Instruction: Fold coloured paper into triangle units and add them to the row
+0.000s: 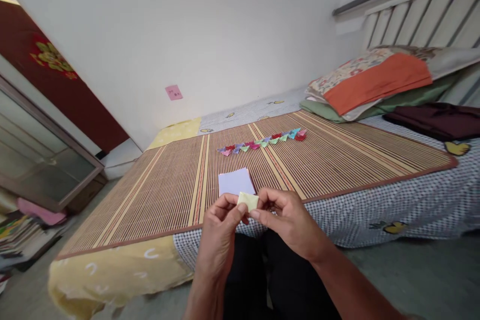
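Note:
A small folded piece of pale yellow paper [249, 201] is pinched between both hands, above the front edge of the bed. My left hand [222, 217] grips its left side, thumb on the front face. My right hand [287, 215] has thumb and fingers closed at its right side. Just beyond the hands lies a stack of pale lilac paper sheets [235, 181], its near edge partly hidden by the fingers. Farther back, a zigzag chain of folded colored paper pieces [262, 143] stretches across the mat, in pink, red, green, blue and purple.
A striped bamboo mat [168, 185] covers much of the bed. Pillows [378, 85] and a dark folded cloth [435, 119] lie at the right, by the radiator [423, 17]. A pink note [173, 92] is on the wall. Books [20, 240] sit low at the left.

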Demonstrator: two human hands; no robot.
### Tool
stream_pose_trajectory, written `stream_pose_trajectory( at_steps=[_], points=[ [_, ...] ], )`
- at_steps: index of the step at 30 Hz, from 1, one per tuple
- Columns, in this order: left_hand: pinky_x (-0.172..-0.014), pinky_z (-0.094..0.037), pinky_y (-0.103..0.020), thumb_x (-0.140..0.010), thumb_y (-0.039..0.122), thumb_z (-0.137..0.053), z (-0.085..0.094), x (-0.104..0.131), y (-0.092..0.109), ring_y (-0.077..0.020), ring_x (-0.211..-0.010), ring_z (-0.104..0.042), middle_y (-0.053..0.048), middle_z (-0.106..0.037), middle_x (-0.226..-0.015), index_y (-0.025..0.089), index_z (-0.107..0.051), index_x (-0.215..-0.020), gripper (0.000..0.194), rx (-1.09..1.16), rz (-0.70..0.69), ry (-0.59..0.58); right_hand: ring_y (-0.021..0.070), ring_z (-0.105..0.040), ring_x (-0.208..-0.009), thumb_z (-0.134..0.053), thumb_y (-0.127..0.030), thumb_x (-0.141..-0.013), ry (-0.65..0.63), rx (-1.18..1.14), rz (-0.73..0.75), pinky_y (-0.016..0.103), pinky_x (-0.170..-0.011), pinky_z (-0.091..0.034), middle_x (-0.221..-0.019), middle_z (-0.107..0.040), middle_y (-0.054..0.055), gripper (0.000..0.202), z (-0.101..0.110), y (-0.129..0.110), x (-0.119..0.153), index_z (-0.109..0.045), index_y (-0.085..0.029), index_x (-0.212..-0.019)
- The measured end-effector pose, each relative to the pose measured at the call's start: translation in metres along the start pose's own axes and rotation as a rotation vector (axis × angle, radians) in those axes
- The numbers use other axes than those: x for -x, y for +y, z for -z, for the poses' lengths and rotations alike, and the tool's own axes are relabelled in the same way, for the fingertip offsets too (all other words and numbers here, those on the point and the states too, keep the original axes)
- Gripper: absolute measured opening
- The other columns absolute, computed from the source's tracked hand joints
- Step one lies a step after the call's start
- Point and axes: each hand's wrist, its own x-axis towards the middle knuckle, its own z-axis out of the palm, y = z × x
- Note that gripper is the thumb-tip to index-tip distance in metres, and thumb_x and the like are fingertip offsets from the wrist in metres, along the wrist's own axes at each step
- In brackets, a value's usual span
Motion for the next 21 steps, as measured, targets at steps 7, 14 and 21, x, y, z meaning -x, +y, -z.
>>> stream_pose_trajectory(
  at_steps=[7,14,21],
  points=[
    [-0.069,-0.046,-0.023,-0.076,0.028,-0.083,-0.004,0.001,-0.006,-0.0123,-0.069,-0.056,-0.001,-0.067,-0.073,0.016,-0.072,-0.076,0.017,0.077,-0.032,0.026,0.0144,-0.059,-0.071,-0.064,-0.019,-0.09,0.044,0.002,0.086,0.026,-0.066,-0.048,-0.078,-0.063,-0.001,0.005,-0.005,0.002,0.001,-0.062,-0.02,-0.086],
    [-0.068,-0.052,-0.028,-0.085,0.039,-0.075,-0.006,0.003,-0.008,-0.0167,-0.07,-0.064,-0.007,-0.072,-0.075,0.013,-0.077,-0.081,0.026,0.058,0.078,0.026,0.0199,-0.061,-0.081,-0.057,-0.004,-0.092,0.432,0.677,0.709,0.036,-0.075,-0.049,-0.084,-0.065,0.006,0.018,-0.004,0.007,0.001,-0.067,-0.02,-0.091],
    [-0.077,-0.056,-0.031,-0.083,0.035,-0.078,-0.007,0.005,-0.001,-0.0127,-0.065,-0.06,-0.002,-0.067,-0.071,0.014,-0.078,-0.083,0.021,0.131,0.133,-0.027,0.02,-0.062,-0.085,-0.057,0.0,-0.092,0.373,0.816,0.829,0.034,-0.073,-0.054,-0.093,-0.066,0.008,0.025,-0.002,0.015,0.006,-0.067,-0.02,-0.103]
  ],
)
